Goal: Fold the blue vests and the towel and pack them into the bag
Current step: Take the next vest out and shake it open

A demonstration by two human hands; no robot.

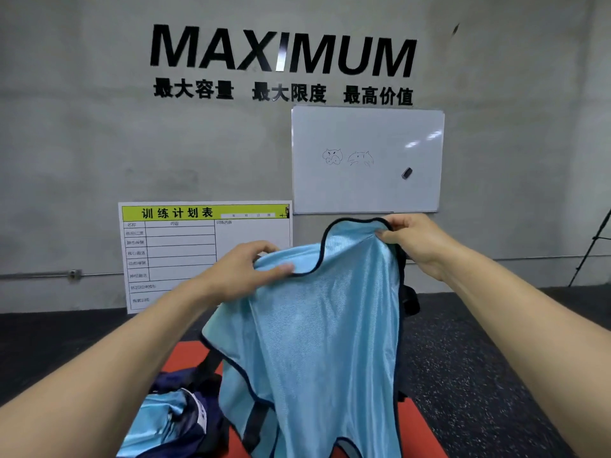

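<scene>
While both arms reach forward, a light blue vest (310, 342) with dark trim hangs in the air between the hands, held up by its shoulder straps. Left hand (241, 272): fingers curled round the left strap, thumb (281, 268) lying flat on top of the cloth, the other fingers tucked behind it. Right hand (413, 239): pinching the right strap at its top edge, thumb in front, fingertips over the trim; this side is held higher than the left. Neckline dips in a curve between the two grips. Body of the vest drapes down and covers the middle of the view.

Below, at lower left, a dark navy bag (188, 401) sits on a red mat (188, 355), with more light blue cloth (158, 421) lying at its mouth; whether inside or on top, cannot tell. Black straps show beside the hanging vest.

Floor is dark speckled rubber (463, 358). Against the grey wall: a whiteboard (367, 160) with two small doodles and an eraser, and a chart board (205, 252) with a yellow-green header leaning beneath it at left.
</scene>
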